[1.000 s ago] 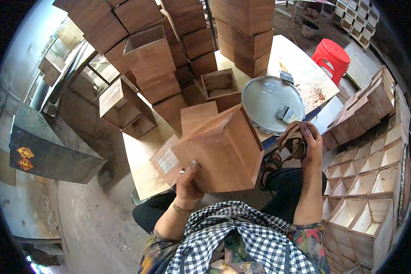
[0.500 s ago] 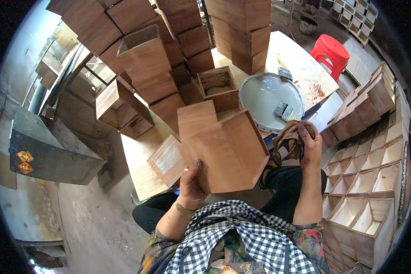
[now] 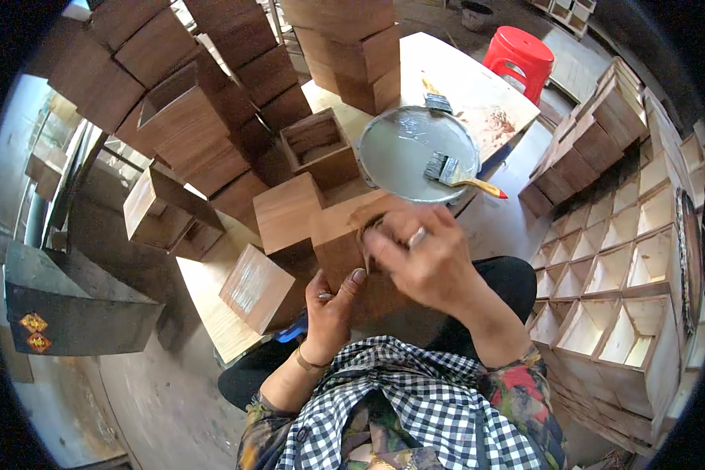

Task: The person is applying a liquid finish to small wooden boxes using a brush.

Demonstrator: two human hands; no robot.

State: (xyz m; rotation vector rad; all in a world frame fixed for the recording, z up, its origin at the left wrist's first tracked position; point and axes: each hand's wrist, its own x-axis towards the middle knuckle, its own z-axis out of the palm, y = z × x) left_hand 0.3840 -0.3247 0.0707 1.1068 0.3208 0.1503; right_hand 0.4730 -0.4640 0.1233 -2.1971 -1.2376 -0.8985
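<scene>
Wooden box (image 3: 338, 247): centre of the frame, tilted; probably light and stiff, perhaps slick if freshly coated.
Best hold: likely a lower edge, thumb flat on a wall.
Left hand (image 3: 333, 307): thumb and fingers clamp the box's near edge.
Right hand (image 3: 429, 258): fingers curled at the box, blurred; cannot tell what they pinch.
Tabletop (image 3: 478, 82): pale, stained at upper right.
Room: red stool (image 3: 518, 61) upper right; stacked boxes (image 3: 158, 48) upper left.

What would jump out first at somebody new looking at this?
Likely the bright red plastic stool at the upper right. Then the tall stacks of brown wooden boxes at the upper left, and the round pale-grey tub right of centre, a bristle brush across its rim. Below that, the blurred right hand covers part of a brown wooden box.
</scene>
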